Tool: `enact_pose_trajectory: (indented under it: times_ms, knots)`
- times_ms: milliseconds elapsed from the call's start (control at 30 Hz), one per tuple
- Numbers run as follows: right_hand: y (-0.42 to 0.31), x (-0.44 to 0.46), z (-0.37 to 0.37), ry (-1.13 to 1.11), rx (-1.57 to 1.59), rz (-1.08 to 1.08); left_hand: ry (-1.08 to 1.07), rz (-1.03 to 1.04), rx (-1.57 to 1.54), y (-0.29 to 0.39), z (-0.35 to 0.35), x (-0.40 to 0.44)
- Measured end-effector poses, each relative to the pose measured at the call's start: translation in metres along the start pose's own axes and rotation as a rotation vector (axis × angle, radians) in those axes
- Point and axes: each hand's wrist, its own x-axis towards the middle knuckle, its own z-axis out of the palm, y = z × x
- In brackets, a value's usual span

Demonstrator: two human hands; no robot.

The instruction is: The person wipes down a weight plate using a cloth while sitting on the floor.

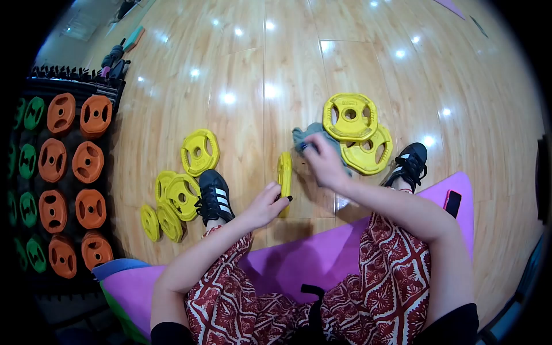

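A yellow weight plate (pixel 284 175) stands on its edge on the wooden floor between my feet. My left hand (pixel 266 206) grips its near side, fingers wrapped round the rim. To the right, my right hand (pixel 325 162) is closed at the left end of a grey-green cloth (pixel 315 133), with the fingers pinched on it. Part of the cloth lies beside and under two overlapping yellow plates, an upper one (pixel 350 117) and a lower one (pixel 367 150). Several more yellow plates (pixel 200 152) lie on the floor beside my left shoe (pixel 214 194).
A rack with orange plates (pixel 88 162) and green plates (pixel 27 161) stands at the left. A purple mat (pixel 287 259) lies under my legs, with a phone (pixel 452 202) on its right part. My right shoe (pixel 409 164) is beside the overlapping plates.
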Motion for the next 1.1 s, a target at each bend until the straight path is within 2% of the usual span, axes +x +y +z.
enact_pose_trajectory:
  times_ms: [33, 100, 133, 167, 200, 233, 300, 333, 433, 467, 500, 533, 567, 633, 667, 700, 767, 800, 833, 867, 900, 967, 1000, 1033, 1067, 1100]
  knots:
    - [-0.019, -0.009, 0.012, -0.007, 0.061, -0.069, -0.012, 0.001, 0.063, 0.0, 0.001, 0.001]
    - [-0.036, -0.024, 0.026, -0.119, -0.284, -0.489, 0.002, 0.061, 0.038, -0.001, 0.005, -0.004]
    - [-0.037, -0.029, 0.033, -0.116, -0.281, -0.488, 0.024, 0.125, 0.018, -0.001, 0.005, -0.005]
    - [-0.038, -0.034, 0.039, -0.19, -0.378, -0.609, 0.019, 0.122, 0.024, -0.005, 0.001, -0.006]
    - [-0.037, -0.036, 0.042, -0.263, -0.477, -0.73, -0.051, -0.026, -0.066, -0.004, -0.006, -0.005]
    - [-0.031, -0.036, 0.042, -0.255, -0.471, -0.73, -0.12, -0.174, -0.155, -0.002, -0.012, -0.005]
    - [-0.02, -0.03, 0.042, -0.429, -0.631, -0.839, -0.091, -0.202, -0.224, 0.007, -0.016, -0.005]
    - [-0.026, -0.026, 0.038, -0.412, -0.648, -0.875, -0.089, -0.19, -0.234, 0.011, -0.018, -0.006]
    - [0.006, -0.004, 0.037, -0.349, -0.75, -0.795, -0.213, -0.099, -0.258, -0.002, -0.022, 0.001]
    - [0.016, 0.002, 0.032, -0.407, -0.737, -0.624, -0.238, -0.106, -0.119, 0.004, -0.024, 0.002]
    - [0.016, 0.007, 0.026, -0.406, -0.737, -0.626, -0.26, -0.111, 0.02, 0.008, -0.025, 0.002]
    - [0.015, 0.012, 0.019, -0.354, -0.655, -0.587, -0.269, -0.189, -0.113, 0.006, -0.025, 0.002]
    - [0.014, 0.017, 0.011, -0.305, -0.572, -0.548, -0.263, -0.19, -0.116, 0.005, -0.027, 0.002]
    - [0.02, 0.031, -0.004, -0.37, -0.669, -0.132, -0.359, -0.076, 0.018, 0.005, -0.034, 0.001]
    - [0.016, 0.028, -0.019, -0.432, -0.464, -0.123, -0.359, -0.076, 0.022, 0.002, -0.036, 0.001]
    - [0.0, 0.022, -0.02, -0.428, -0.46, -0.122, -0.372, -0.044, 0.064, -0.003, -0.038, 0.0]
    - [-0.018, 0.011, -0.014, -0.191, -0.157, -0.196, -0.378, -0.014, 0.096, -0.005, -0.039, 0.001]
    - [-0.017, 0.011, -0.008, -0.214, -0.186, -0.329, -0.372, -0.072, 0.021, -0.001, -0.038, -0.001]
    - [-0.027, 0.008, 0.0, -0.194, -0.353, -0.443, -0.365, -0.128, -0.05, 0.0, -0.038, -0.001]
    - [-0.034, 0.004, 0.009, -0.262, -0.38, -0.447, -0.359, -0.128, -0.053, -0.003, -0.038, -0.001]
    - [-0.044, -0.001, 0.019, -0.234, -0.35, -0.565, -0.349, -0.21, -0.114, -0.009, -0.037, -0.002]
    - [-0.06, -0.015, 0.033, -0.574, -0.531, -0.602, -0.334, -0.29, -0.172, -0.014, -0.039, -0.004]
    - [-0.055, -0.019, 0.038, -0.573, -0.533, -0.606, -0.261, -0.094, -0.07, -0.015, -0.04, -0.007]
    - [-0.046, -0.021, 0.044, -0.542, -0.527, -0.719, -0.187, 0.1, 0.033, -0.009, -0.043, -0.008]
    - [-0.036, -0.023, 0.049, -0.51, -0.519, -0.83, -0.205, 0.044, -0.008, -0.002, -0.045, -0.003]
    - [-0.036, -0.019, 0.046, -0.51, -0.519, -0.831, -0.204, 0.044, -0.008, 0.005, -0.044, -0.003]
